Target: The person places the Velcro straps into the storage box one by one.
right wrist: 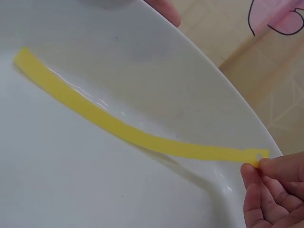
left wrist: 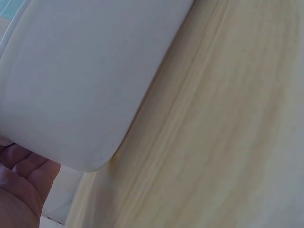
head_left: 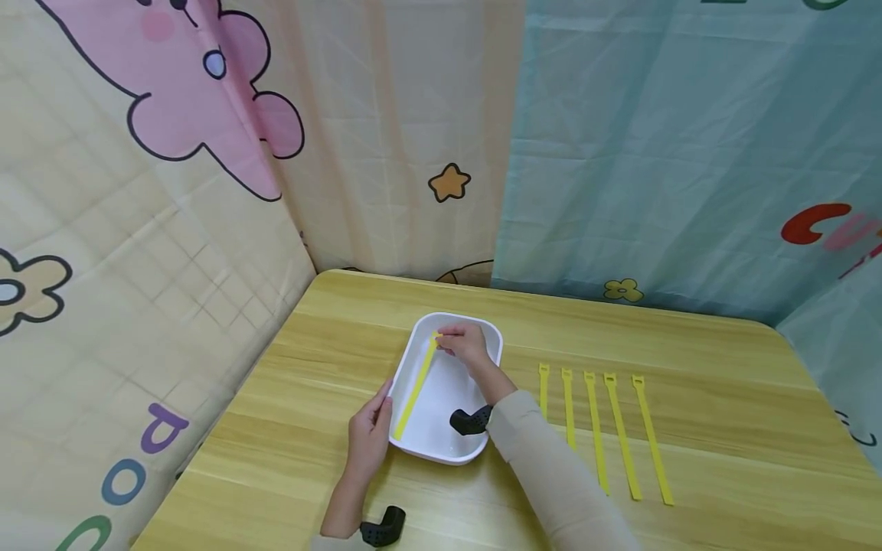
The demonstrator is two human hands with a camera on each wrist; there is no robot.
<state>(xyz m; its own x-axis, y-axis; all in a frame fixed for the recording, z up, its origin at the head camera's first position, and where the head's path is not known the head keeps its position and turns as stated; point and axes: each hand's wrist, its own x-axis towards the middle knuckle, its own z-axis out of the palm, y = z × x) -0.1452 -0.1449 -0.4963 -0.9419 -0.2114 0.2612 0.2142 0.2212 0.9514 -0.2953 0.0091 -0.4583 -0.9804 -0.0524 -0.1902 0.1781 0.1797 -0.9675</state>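
- Yellow strap (head_left: 416, 385) is stretching inside the white tray (head_left: 444, 398), from the right hand (head_left: 465, 344) toward the left hand (head_left: 370, 435).
- Right hand is pinching the strap's slotted end.
- Left hand is gripping the tray's wall.
- Five more straps (head_left: 596, 430) are lying on the bench (head_left: 289, 428), right of the right hand.

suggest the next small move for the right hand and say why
Perhaps lower the pinched end and let go: the right hand holds a yellow strap by one end, the strap's length already runs inside the white tray, and the left hand holds the tray's side.
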